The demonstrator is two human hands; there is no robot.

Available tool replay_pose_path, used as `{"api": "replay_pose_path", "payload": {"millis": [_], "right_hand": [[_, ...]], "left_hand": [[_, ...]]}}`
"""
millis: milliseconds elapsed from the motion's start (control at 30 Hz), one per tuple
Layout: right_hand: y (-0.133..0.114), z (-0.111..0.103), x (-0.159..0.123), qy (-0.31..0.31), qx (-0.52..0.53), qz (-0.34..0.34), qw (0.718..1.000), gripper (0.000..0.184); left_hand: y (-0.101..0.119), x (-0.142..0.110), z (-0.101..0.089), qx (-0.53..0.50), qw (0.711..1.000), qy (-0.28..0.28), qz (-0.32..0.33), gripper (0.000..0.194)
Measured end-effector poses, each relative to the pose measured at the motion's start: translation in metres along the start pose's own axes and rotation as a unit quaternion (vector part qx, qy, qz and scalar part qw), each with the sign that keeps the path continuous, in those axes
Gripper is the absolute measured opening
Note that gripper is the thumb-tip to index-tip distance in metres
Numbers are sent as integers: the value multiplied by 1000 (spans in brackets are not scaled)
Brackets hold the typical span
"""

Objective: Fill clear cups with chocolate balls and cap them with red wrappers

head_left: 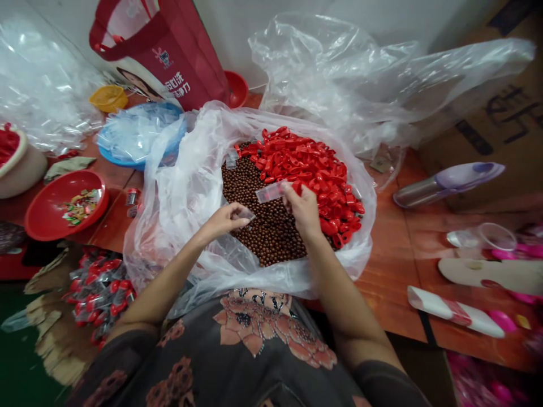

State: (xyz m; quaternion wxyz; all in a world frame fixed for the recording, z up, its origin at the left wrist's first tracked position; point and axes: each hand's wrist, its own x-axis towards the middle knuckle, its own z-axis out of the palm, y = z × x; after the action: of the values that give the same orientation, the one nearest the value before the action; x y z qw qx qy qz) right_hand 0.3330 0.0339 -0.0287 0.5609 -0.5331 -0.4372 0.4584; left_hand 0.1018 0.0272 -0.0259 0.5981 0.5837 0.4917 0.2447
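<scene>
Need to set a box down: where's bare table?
Bare wood lies right of the plastic bag, below the lilac-topped scoop. Crowded: inside the bag, where red plastic pieces and brown beads pile around the left hand and right hand.

Reddish-brown wooden table (392,277), plank seams showing; round red plastic bowl (46,212) on left, round blue plastic basin (114,158) far left, big clear plastic bag (169,215) centre, flat white-and-red strip (456,311) near right.
</scene>
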Motion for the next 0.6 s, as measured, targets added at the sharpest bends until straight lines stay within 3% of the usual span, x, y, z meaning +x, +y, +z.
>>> {"api": "replay_pose_path", "payload": {"millis": [133,333,400,533,600], "right_hand": [[4,16,-15,-40,-51,-23,998,34],[11,19,-28,-85,-62,-13,994,35],[10,12,-25,-52,-55,-6,997,36],[2,-12,-5,124,-31,-22,992,38],[-2,-19,9,118,-31,-41,992,40]], "left_hand": [[8,4,19,-116,992,51,4,44],[2,2,27,-97,991,90,-19,46],[-1,-4,23,-77,991,105,-28,44],[-1,-13,6,-27,984,168,-49,45],[2,-11,-2,31,982,182,-43,47]]}}
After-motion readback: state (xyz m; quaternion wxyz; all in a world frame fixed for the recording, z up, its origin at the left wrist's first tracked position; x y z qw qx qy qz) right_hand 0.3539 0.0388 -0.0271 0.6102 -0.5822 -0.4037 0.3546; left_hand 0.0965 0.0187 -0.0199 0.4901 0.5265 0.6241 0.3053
